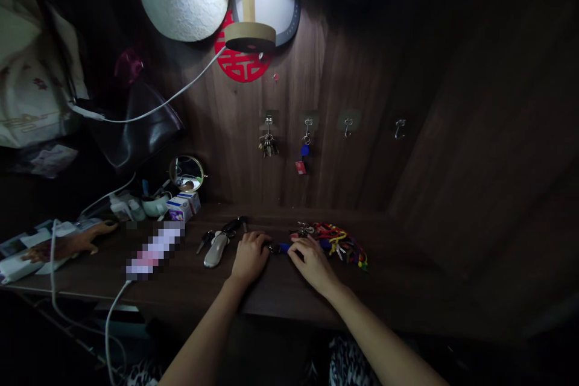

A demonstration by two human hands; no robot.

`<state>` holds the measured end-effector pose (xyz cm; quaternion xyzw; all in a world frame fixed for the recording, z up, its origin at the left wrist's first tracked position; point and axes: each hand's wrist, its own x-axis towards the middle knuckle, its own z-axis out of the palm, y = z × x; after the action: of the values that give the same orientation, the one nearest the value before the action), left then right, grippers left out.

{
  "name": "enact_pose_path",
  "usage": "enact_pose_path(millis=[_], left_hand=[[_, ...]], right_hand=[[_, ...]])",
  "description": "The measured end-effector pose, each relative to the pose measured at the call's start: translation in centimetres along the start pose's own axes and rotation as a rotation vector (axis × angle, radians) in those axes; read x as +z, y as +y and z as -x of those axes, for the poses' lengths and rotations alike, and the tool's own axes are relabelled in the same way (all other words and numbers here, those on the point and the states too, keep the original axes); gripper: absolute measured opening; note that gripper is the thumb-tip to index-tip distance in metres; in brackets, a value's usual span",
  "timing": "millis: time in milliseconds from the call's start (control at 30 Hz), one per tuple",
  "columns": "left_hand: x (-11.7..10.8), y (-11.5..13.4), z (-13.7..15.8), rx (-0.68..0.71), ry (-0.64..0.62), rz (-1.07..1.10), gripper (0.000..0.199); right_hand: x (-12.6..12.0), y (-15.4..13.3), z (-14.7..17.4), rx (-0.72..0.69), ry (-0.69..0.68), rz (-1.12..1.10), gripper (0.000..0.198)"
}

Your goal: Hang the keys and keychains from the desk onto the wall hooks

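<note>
On the dark wooden shelf my left hand (pixel 250 258) rests with fingers bent down over something hidden beneath them. A small dark metal piece shows at its fingertips, joined to a blue strap (pixel 284 248). My right hand (pixel 313 260) is closed on the other end of that strap, thumb towards the left hand. Just beyond and right of it lies a tangle of keys on red, yellow and blue cords (pixel 341 244). Left of my left hand sits another key bunch with a silver oval fob (pixel 216 250).
Wall hooks bear a key bunch (pixel 269 145) and a blue tag (pixel 305 150) with a red one; two more hooks (pixel 348 126) are bare. A lamp (pixel 250 36) hangs above. Small boxes (pixel 183 206), a round mirror (pixel 187 173) and a cable (pixel 111 313) lie left.
</note>
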<state>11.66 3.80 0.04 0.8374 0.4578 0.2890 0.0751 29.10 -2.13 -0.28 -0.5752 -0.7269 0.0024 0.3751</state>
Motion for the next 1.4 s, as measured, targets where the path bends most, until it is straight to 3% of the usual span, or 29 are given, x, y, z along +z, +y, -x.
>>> enact_pose_path(millis=[233, 400, 600, 900, 1133, 1400], left_hand=[[-0.1, -0.1, 0.2, 0.034, -0.02, -0.02, 0.015], [-0.1, -0.1, 0.0, 0.026, -0.022, -0.042, 0.022], [-0.7, 0.3, 0.3, 0.069, 0.025, 0.239, 0.025], [-0.8, 1.1, 1.1, 0.273, 0.068, 0.296, 0.019], [-0.3, 0.9, 1.3, 0.215, 0.111, 0.332, 0.016], [-0.7, 0.9, 1.2, 0.133, 0.146, 0.389, 0.017]], right_hand=[[0.5, 0.7, -0.1, 0.015, 0.159, 0.104, 0.019], [0.7, 0.9, -0.1, 0.028, 0.247, 0.154, 0.019], [0.0, 0.0, 0.0, -0.008, 0.262, 0.114, 0.015], [-0.4, -1.3, 0.4, -0.136, 0.14, -0.018, 0.019], [-0.7, -1.5, 0.1, -0.118, -0.031, -0.049, 0.009], [-1.2, -1.3, -0.2, 0.075, 0.038, -0.29, 0.018]])
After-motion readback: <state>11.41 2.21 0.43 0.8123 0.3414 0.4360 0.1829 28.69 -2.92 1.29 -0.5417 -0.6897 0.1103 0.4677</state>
